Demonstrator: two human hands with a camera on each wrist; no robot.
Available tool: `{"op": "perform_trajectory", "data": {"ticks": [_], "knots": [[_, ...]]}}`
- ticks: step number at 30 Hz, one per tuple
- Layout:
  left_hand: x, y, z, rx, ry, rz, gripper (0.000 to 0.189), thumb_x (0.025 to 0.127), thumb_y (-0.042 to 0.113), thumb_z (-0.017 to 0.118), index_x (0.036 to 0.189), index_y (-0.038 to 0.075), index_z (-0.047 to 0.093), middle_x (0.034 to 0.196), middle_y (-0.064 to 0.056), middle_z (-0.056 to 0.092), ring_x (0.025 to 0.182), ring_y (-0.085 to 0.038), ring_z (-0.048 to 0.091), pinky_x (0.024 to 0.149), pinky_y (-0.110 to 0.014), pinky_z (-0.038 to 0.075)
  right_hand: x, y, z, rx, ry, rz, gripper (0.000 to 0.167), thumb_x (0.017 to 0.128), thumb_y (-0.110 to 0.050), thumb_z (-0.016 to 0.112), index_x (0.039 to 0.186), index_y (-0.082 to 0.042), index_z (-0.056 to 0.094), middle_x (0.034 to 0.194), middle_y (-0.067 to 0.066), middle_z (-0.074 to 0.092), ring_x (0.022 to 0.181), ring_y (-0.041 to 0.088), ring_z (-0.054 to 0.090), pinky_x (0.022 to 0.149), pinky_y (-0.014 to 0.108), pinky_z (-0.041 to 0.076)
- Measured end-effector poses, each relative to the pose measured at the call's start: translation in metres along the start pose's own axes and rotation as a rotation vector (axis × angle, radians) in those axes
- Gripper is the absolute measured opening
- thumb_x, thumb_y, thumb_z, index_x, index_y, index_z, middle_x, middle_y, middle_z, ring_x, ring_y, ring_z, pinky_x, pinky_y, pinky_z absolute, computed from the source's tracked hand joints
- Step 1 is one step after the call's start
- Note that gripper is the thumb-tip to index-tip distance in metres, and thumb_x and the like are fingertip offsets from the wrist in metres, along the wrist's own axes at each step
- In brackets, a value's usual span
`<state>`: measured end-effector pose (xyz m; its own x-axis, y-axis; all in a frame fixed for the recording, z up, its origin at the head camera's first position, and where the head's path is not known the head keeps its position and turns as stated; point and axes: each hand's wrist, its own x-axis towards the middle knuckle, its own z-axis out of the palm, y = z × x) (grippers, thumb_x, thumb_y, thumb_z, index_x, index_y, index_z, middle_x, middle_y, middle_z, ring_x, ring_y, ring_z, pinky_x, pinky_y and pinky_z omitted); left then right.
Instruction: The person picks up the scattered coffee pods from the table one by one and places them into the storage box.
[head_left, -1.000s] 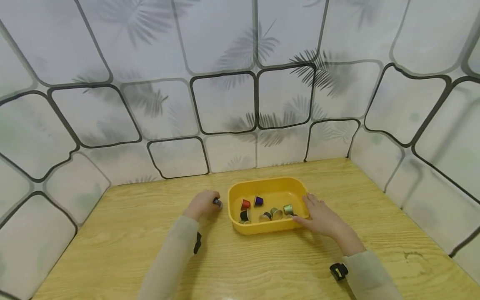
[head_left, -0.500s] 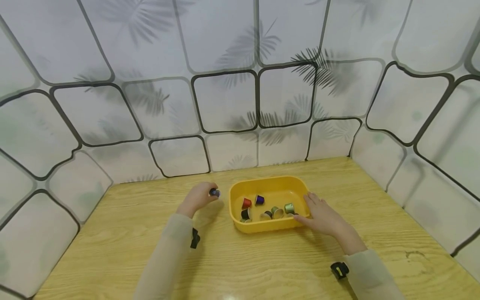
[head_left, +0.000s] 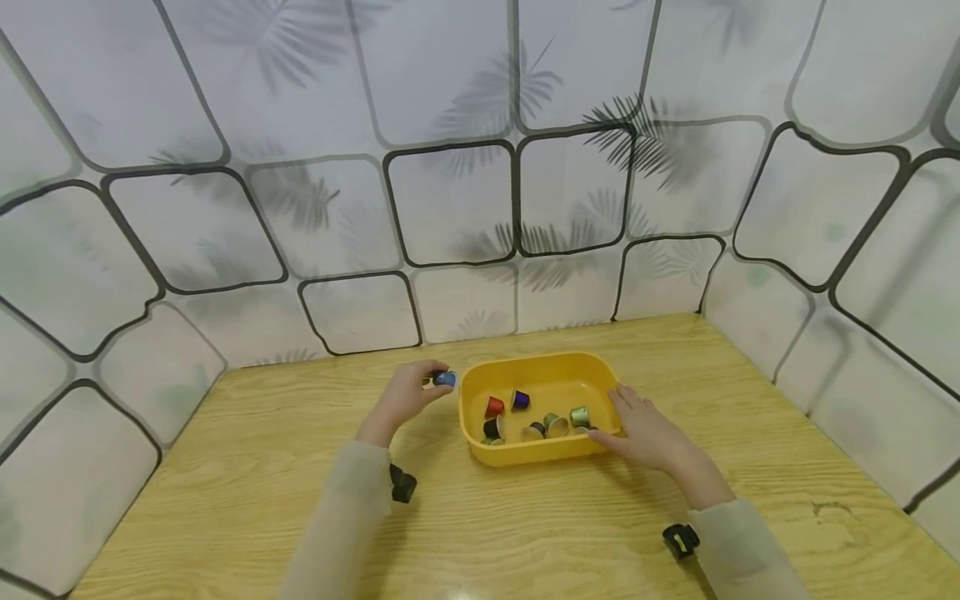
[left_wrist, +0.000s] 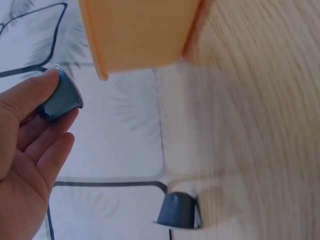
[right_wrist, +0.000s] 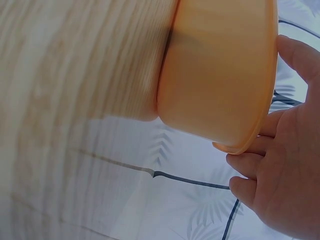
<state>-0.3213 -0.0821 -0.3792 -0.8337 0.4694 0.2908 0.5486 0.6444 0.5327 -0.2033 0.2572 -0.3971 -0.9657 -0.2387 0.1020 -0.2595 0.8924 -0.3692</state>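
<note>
My left hand [head_left: 405, 396] pinches a blue coffee capsule [head_left: 446, 379] between thumb and fingers, held up just left of the yellow tray [head_left: 536, 454]. In the left wrist view the capsule [left_wrist: 64, 96] is tilted, with its rim toward the tray. My right hand [head_left: 651, 433] holds the tray's front right corner, thumb over the front rim and fingers on the right side. The right wrist view shows these fingers [right_wrist: 245, 165] bent at the rim. Inside the tray lie a red capsule [head_left: 494, 407], a purple capsule [head_left: 521, 401], a light green capsule [head_left: 579, 416] and several others.
Another dark capsule [left_wrist: 178, 210] stands on the table beyond the left hand in the left wrist view. The wooden table [head_left: 517, 533] meets a patterned wall covering [head_left: 457, 304] at the back and sides.
My left hand has lifted the blue capsule from the table and brought it up and right toward the tray's left rim. The right hand stays at the tray's corner.
</note>
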Motion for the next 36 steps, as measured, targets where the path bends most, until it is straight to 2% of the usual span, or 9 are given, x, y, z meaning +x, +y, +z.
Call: {"op": "perform_trajectory", "data": {"ticks": [5, 10, 22, 29, 36], "knots": [[0.002, 0.008, 0.007, -0.105, 0.049, 0.022, 0.03, 0.079, 0.012, 0.066, 0.106, -0.001, 0.061, 0.1, -0.011, 0.061, 0.091, -0.023, 0.058, 0.081, -0.034, 0.047, 0.001, 0.001, 0.0, -0.008, 0.006, -0.001, 0.087, 0.084, -0.055, 0.046, 0.131, 0.016, 0.025, 0.136, 0.034, 0.018, 0.124, 0.045, 0.018, 0.099, 0.055, 0.014], [0.004, 0.011, 0.016, -0.179, 0.048, 0.001, 0.033, 0.08, 0.012, 0.065, 0.109, -0.001, 0.059, 0.104, -0.011, 0.06, 0.094, -0.022, 0.057, 0.082, -0.033, 0.046, 0.001, 0.001, 0.0, -0.009, 0.005, 0.0, 0.087, 0.084, -0.054, 0.047, 0.131, 0.016, 0.024, 0.136, 0.034, 0.018, 0.124, 0.045, 0.018, 0.099, 0.055, 0.014], [0.01, 0.024, 0.029, -0.191, 0.029, 0.048, 0.032, 0.081, 0.012, 0.064, 0.11, -0.002, 0.058, 0.105, -0.013, 0.059, 0.096, -0.025, 0.057, 0.082, -0.032, 0.046, 0.002, 0.001, 0.001, -0.023, 0.007, -0.002, 0.088, 0.084, -0.055, 0.046, 0.13, 0.016, 0.025, 0.136, 0.034, 0.019, 0.124, 0.044, 0.018, 0.1, 0.054, 0.014], [0.014, 0.03, 0.036, -0.195, -0.002, 0.025, 0.03, 0.081, 0.013, 0.065, 0.108, 0.002, 0.06, 0.103, -0.009, 0.059, 0.095, -0.021, 0.057, 0.082, -0.031, 0.046, 0.002, 0.001, 0.001, -0.024, 0.005, 0.0, 0.087, 0.084, -0.055, 0.047, 0.131, 0.016, 0.025, 0.136, 0.033, 0.019, 0.124, 0.045, 0.018, 0.099, 0.055, 0.015], [0.019, 0.034, 0.042, -0.181, -0.024, 0.079, 0.03, 0.082, 0.013, 0.064, 0.108, 0.0, 0.06, 0.102, -0.01, 0.059, 0.095, -0.023, 0.056, 0.082, -0.03, 0.046, 0.002, 0.002, 0.002, -0.022, 0.006, 0.001, 0.089, 0.084, -0.057, 0.045, 0.131, 0.015, 0.025, 0.136, 0.033, 0.018, 0.125, 0.044, 0.018, 0.099, 0.054, 0.014]]}}
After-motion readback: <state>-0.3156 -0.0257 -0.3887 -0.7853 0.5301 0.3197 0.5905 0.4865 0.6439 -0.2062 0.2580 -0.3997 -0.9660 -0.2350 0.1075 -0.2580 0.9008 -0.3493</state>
